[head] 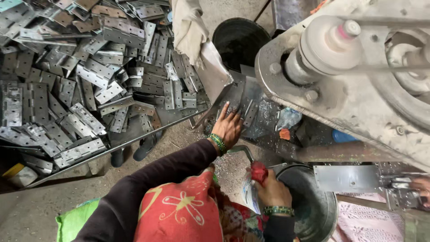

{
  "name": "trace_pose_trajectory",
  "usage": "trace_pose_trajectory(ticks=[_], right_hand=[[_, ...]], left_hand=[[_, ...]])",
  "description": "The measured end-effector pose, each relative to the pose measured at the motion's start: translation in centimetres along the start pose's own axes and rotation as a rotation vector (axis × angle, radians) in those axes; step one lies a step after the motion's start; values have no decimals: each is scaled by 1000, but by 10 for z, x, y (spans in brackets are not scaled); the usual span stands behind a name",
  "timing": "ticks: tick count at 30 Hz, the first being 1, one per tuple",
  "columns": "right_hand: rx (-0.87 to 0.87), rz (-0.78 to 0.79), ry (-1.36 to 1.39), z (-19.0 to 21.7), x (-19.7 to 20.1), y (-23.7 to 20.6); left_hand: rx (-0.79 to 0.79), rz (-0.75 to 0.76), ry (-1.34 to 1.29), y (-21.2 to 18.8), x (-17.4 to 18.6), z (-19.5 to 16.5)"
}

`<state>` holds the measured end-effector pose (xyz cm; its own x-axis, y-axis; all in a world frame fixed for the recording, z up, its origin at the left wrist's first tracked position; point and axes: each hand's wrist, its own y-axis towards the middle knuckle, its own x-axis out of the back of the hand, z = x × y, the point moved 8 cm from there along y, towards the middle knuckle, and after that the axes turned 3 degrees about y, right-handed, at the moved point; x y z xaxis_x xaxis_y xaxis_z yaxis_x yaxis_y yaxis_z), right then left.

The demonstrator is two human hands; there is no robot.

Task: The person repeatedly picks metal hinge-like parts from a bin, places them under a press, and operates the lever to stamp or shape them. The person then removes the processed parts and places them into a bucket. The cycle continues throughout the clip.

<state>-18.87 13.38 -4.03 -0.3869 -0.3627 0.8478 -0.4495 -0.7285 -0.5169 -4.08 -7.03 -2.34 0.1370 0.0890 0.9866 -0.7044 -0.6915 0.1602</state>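
Observation:
My left hand [228,127] reaches forward, fingers spread flat on dark metal plates [251,105] lying under a big grey machine [358,76]. It holds nothing that I can see. My right hand [272,190] is closed around a red-topped plastic bottle or pouch [253,183] just above the rim of a round metal bucket [313,210]. Green bangles sit on both wrists. My dark sleeve and a red patterned cloth [179,208] fill the lower middle.
A large heap of steel hinges [85,76] covers a low tray at left. A black round bin [239,40] stands behind. A flat steel plate [347,178] juts out at right, beside another person's hand [421,188]. Metal shavings litter the concrete floor.

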Motion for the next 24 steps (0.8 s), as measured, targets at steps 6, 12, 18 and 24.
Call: trace_pose_trajectory(ticks=[6,12,18,24], right_hand=[[-46,-22,-38,20,14,-18],[-14,-92,131,2,-46,-12],[19,26,64,0,-11,1],[20,-62,-44,2,-2,0]], left_hand=[[38,98,-45,21,-15,3],[44,2,-55,23,-16,6],[49,-18,-70,24,-23,5],[78,-65,-83,36,-22,9]])
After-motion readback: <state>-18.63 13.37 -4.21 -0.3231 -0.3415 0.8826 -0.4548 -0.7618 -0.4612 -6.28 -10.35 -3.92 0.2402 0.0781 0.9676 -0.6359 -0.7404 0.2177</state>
